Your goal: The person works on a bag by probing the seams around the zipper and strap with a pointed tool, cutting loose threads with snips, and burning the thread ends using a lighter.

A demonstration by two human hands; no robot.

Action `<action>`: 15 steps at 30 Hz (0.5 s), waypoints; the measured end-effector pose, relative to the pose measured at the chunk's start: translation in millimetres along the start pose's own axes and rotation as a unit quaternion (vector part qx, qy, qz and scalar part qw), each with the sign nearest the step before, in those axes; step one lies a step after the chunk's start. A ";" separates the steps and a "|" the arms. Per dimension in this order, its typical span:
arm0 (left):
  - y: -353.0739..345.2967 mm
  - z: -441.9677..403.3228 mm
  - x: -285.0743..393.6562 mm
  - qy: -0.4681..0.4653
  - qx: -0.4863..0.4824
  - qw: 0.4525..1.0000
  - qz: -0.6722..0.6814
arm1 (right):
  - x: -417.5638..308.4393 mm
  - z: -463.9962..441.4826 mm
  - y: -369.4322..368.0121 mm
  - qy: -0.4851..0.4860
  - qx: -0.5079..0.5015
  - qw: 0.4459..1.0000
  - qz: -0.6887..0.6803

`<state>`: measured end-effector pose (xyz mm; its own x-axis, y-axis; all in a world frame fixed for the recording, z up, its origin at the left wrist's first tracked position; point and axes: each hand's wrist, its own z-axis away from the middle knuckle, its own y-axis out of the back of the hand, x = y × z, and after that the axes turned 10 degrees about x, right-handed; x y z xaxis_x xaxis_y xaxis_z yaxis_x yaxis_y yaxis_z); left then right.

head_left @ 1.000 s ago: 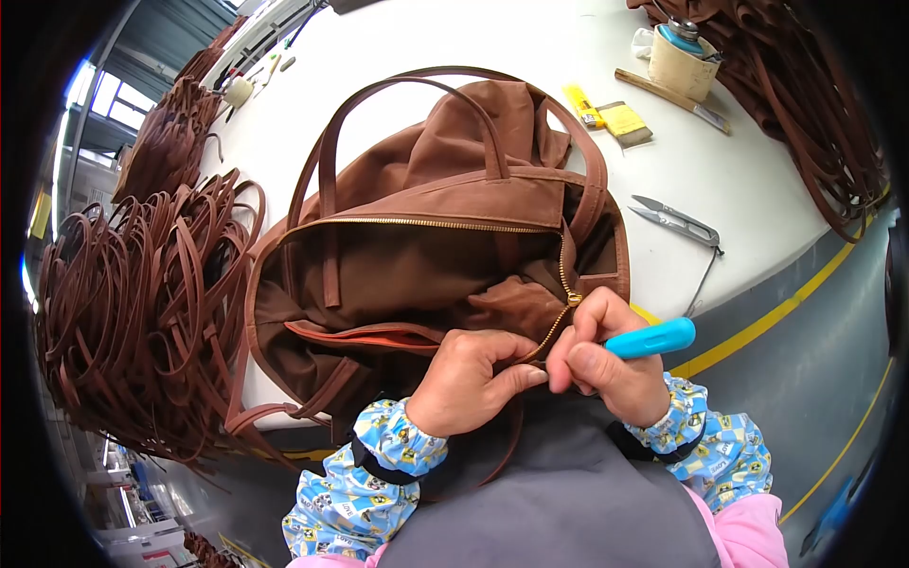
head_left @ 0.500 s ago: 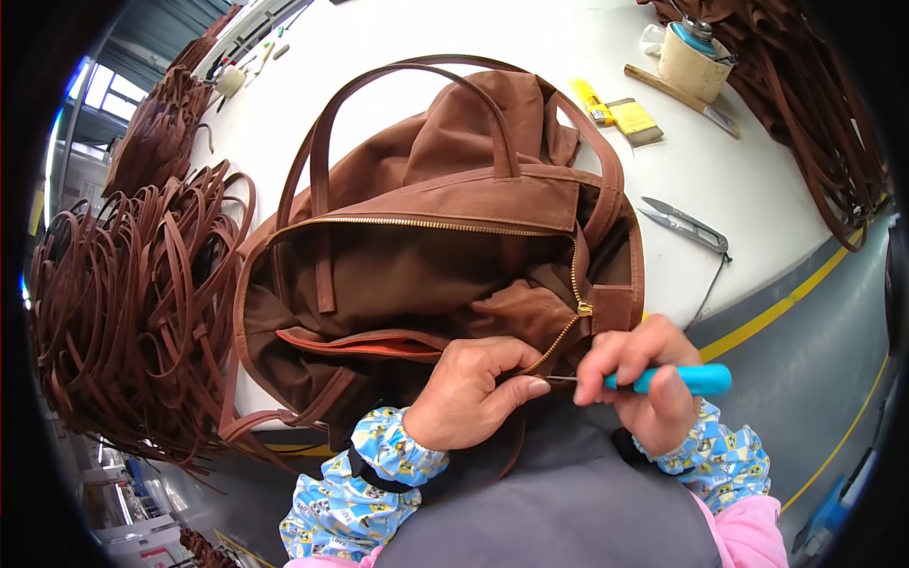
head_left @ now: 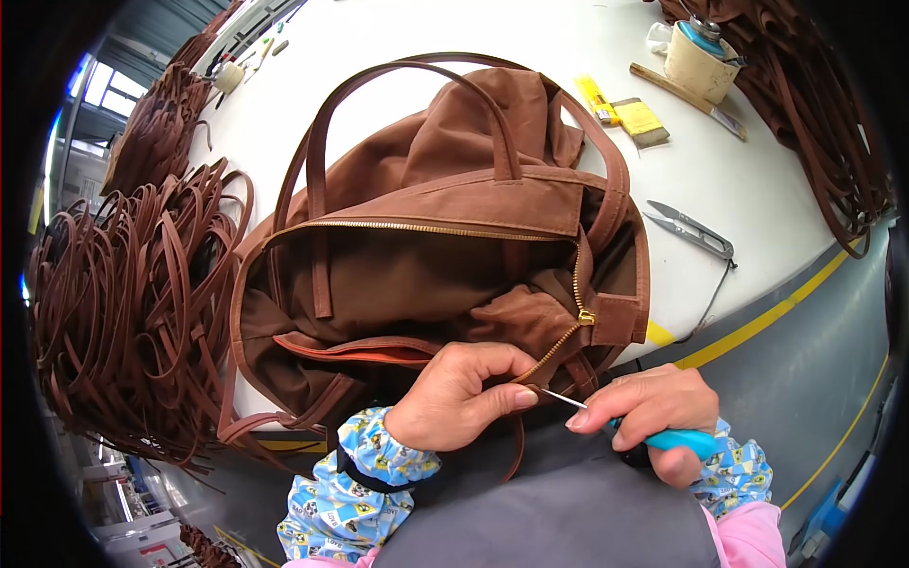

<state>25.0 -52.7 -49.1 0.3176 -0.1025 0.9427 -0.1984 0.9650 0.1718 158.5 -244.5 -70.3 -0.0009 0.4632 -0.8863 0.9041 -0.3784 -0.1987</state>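
Observation:
A brown bag (head_left: 454, 204) lies with its zipped mouth open and its dark lining showing. My left hand (head_left: 464, 393) pinches the bag's near edge beside the brass zipper (head_left: 559, 348), thumb on top. The gold zipper slider (head_left: 586, 318) sits at the right corner of the mouth. In my right hand (head_left: 653, 412) is a blue-handled awl (head_left: 680, 439), its thin metal shaft pointing left. The awl's tip meets the edge close to my left thumb; whether it pierces the material I cannot tell. An orange-trimmed pocket (head_left: 369, 350) shows inside the bag.
Thread snips (head_left: 691, 230) with a cord lie right of the bag. Behind them are a yellow-and-grey block (head_left: 641, 123), a yellow packet (head_left: 596, 100), a brush (head_left: 686, 100) and a cream pot (head_left: 699, 66). Brown straps (head_left: 142, 303) pile at left; more brown pieces (head_left: 805, 104) hang at right.
My right hand has turned and moved slightly down and right, so the awl now slants down to the right with more shaft showing. My left hand keeps its pinch, shifted slightly.

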 end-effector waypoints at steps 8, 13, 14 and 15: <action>0.2 -0.3 1.0 0.008 0.000 1.000 -0.005 | 3.9 3.6 -4.5 0.015 0.027 0.999 -0.010; 0.1 -0.5 -1.8 0.000 0.000 1.000 -0.008 | 7.6 3.0 -5.9 0.019 0.028 0.999 -0.011; 0.0 -0.5 -1.6 0.000 0.000 1.000 -0.008 | 8.3 3.0 -6.0 0.020 0.029 0.999 -0.011; -0.1 -0.5 -1.2 0.000 0.001 1.000 -0.008 | 8.8 3.1 -6.1 0.020 0.029 0.999 -0.011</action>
<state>25.1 -52.5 -50.4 0.3214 -0.1172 0.9397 -0.1958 0.9626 0.1870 151.7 -240.6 -78.2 -0.0023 0.5027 -0.8644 0.8781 -0.4126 -0.2423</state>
